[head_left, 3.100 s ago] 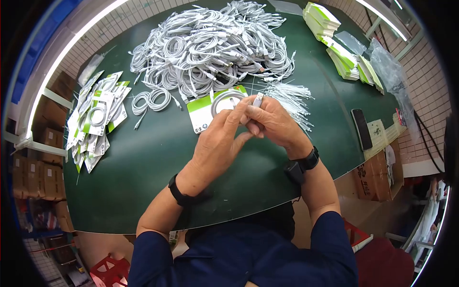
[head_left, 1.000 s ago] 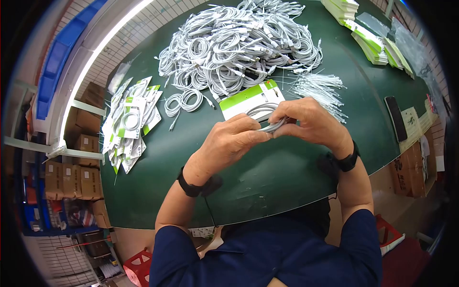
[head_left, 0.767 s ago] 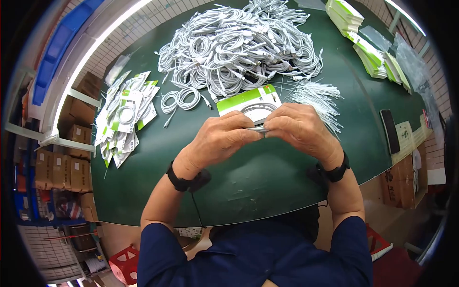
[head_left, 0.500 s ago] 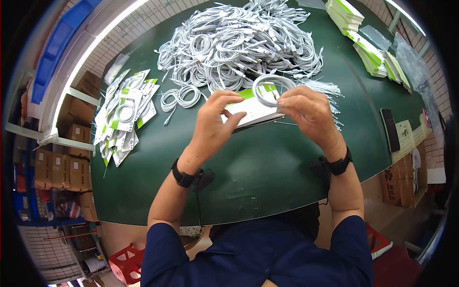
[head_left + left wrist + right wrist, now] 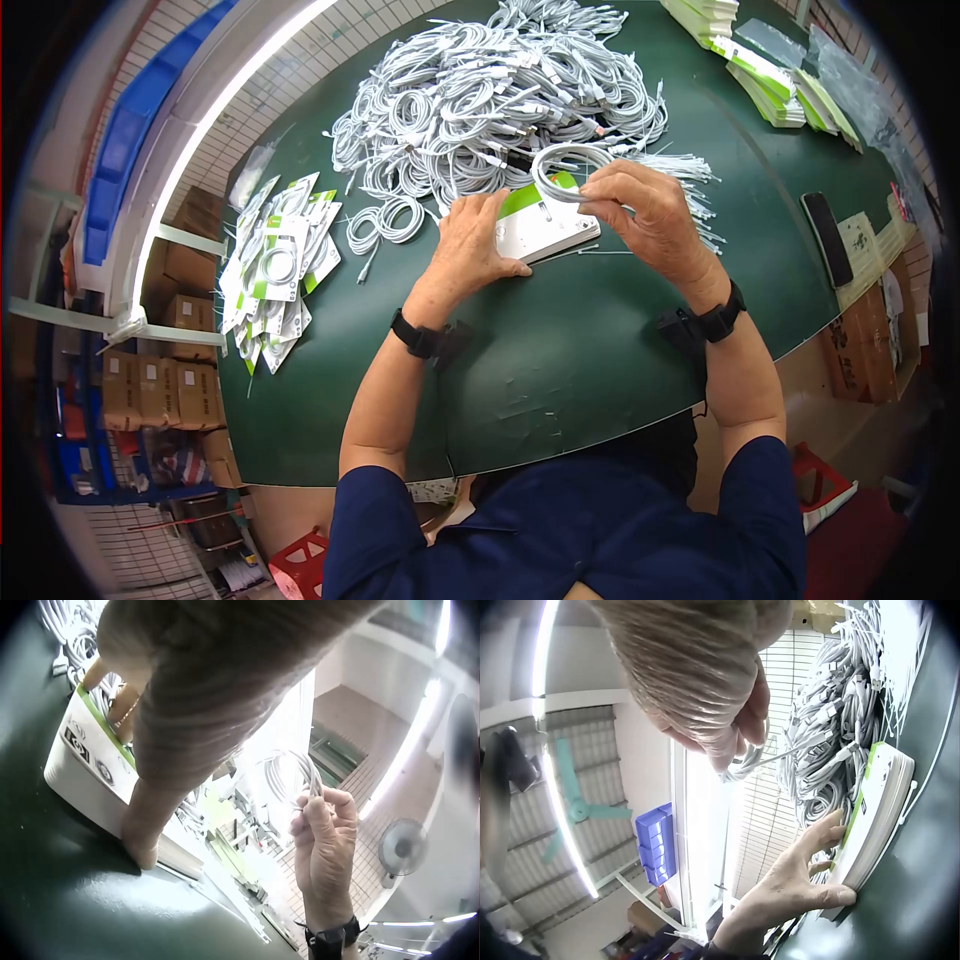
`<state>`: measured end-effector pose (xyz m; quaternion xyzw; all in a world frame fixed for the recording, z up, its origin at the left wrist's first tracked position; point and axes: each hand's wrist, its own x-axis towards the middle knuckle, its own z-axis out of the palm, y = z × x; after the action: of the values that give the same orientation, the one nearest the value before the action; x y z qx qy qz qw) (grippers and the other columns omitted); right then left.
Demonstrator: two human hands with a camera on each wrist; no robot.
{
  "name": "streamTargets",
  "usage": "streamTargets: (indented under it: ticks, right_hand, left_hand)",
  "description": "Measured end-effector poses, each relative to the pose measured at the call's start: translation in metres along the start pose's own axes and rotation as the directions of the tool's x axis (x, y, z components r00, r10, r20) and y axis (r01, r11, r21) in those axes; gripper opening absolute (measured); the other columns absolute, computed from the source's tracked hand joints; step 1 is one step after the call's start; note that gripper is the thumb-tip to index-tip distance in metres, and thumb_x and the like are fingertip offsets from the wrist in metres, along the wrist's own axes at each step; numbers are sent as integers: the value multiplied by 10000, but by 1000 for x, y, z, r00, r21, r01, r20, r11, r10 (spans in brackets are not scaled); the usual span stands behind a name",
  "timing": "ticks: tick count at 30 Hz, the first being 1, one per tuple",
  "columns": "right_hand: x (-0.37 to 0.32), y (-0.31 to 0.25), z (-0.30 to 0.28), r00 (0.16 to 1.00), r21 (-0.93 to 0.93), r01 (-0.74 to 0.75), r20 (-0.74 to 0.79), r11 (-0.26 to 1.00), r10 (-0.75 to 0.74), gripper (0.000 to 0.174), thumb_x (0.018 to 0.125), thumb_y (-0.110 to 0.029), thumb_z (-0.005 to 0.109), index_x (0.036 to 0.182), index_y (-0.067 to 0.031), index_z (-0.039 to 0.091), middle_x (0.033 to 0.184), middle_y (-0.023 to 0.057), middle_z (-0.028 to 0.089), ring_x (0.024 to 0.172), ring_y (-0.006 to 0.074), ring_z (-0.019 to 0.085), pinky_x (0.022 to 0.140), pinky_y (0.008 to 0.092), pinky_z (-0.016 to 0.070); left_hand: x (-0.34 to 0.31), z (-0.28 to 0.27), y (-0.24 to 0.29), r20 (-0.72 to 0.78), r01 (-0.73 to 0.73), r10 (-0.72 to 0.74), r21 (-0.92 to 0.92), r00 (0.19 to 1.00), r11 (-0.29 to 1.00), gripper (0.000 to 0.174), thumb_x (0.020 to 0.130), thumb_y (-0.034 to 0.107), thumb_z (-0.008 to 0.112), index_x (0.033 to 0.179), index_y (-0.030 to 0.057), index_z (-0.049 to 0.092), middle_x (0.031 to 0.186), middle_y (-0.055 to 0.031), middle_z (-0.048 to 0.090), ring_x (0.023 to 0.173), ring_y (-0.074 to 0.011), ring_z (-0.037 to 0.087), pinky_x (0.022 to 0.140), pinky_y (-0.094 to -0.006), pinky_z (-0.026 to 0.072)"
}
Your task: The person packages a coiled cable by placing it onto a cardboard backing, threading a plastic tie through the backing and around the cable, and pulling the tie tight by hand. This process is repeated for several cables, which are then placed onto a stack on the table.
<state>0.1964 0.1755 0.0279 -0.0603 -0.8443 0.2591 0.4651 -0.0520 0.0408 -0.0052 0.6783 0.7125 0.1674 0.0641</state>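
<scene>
My right hand point(image 5: 655, 220) pinches a coiled grey-white USB cable point(image 5: 541, 172) between thumb and fingers, raised above the table. In the left wrist view, the coil point(image 5: 289, 776) stands up from the fingertips of that hand. My left hand point(image 5: 468, 245) grips the left end of a stack of white and green packaging cards point(image 5: 545, 230), its thumb along the near edge. From the right wrist, the stack point(image 5: 870, 817) shows many thin layers, with the left thumb and fingers on opposite edges. The coil partly overlaps the stack's green strip in the head view.
A large heap of coiled cables point(image 5: 490, 100) lies behind the hands. Packed cards with cables point(image 5: 280, 265) are piled at left, and white cable ties point(image 5: 690, 180) at right. More card stacks point(image 5: 770, 85) and a phone point(image 5: 827, 238) lie farther right.
Both hands held the coil about a second ago. My left hand has since let go and taken hold of the card stack, while my right hand keeps the coil, now lifted off the cards.
</scene>
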Motion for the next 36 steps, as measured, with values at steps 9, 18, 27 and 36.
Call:
streamTargets:
  ticks: [9,18,27,36]
  right_hand:
    - [-5,4,7,999,4,-40,34,999,40,154,873,-30,815,988,-23,712,943,108,741,812,272,730,704,357,573]
    - [-5,-4,11,991,145,-125,-33,982,131,170,882,-21,818,1021,-31,721,961,91,747,817,211,712,699,318,552]
    - [-10,-31,21,978,343,-194,-5,919,208,184,884,-10,825,1041,-6,729,991,97,760,854,149,700,737,291,560]
    - [-27,-54,68,984,192,-148,128,970,125,194,822,17,814,971,-35,701,908,103,720,807,310,718,695,398,567]
  left_hand:
    - [0,-21,-3,85,27,-16,-128,996,991,906,716,338,943,1485,47,562,1379,-218,633,1302,-384,576,1128,-451,459]
    - [-11,-18,9,-306,-236,262,120,915,964,289,914,15,673,1199,30,722,1156,-154,769,1021,-339,750,866,-417,604]
    - [-90,-42,83,-263,-177,212,152,941,972,146,914,45,710,1058,47,735,936,-91,760,801,-272,740,674,-378,588]
    - [-102,-22,70,-300,-93,78,-36,951,995,164,863,22,773,1016,48,721,875,-94,694,759,-285,691,650,-399,560]
